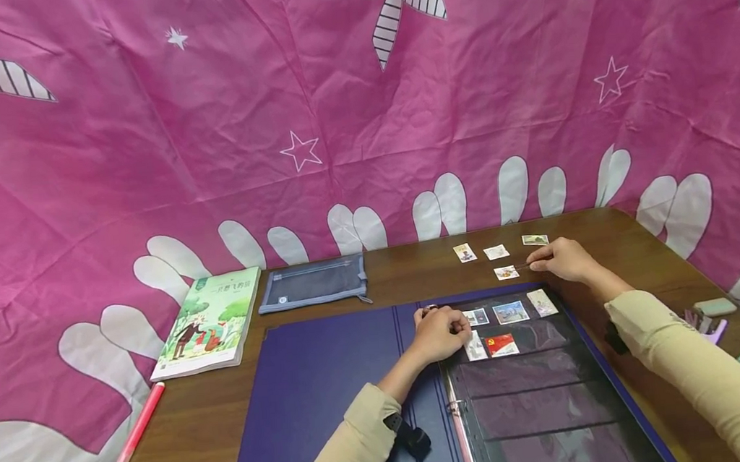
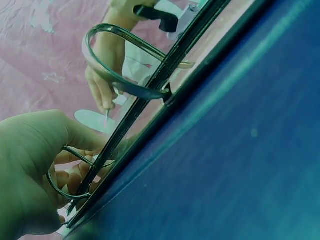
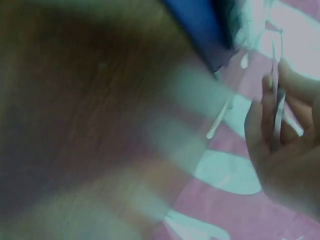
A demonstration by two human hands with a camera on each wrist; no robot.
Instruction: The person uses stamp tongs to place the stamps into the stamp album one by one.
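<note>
My right hand point(image 1: 564, 259) holds a pair of slim metal tweezers point(image 3: 278, 107) between thumb and fingers. Their tips are right at a small stamp point(image 1: 507, 272) with a colourful picture, lying on the table. My left hand point(image 1: 440, 333) rests with loosely bent fingers on the top left of a dark pocket page point(image 1: 525, 378), beside a metal binder ring point(image 2: 125, 60). The page belongs to an open blue stamp album point(image 1: 329, 379). Near the left fingertips sit a pale stamp point(image 1: 475, 346) and a red stamp point(image 1: 501, 344); above them is a row with a blue-toned stamp point(image 1: 510, 312).
Loose stamps lie behind the album, among them a green one point(image 1: 534, 240) and a pale one point(image 1: 495, 251). To the left are a mesh zip pouch point(image 1: 314, 282), a picture-covered book point(image 1: 210, 320) and a red stick point(image 1: 139, 428). An eraser-like block point(image 1: 715, 307) lies far right.
</note>
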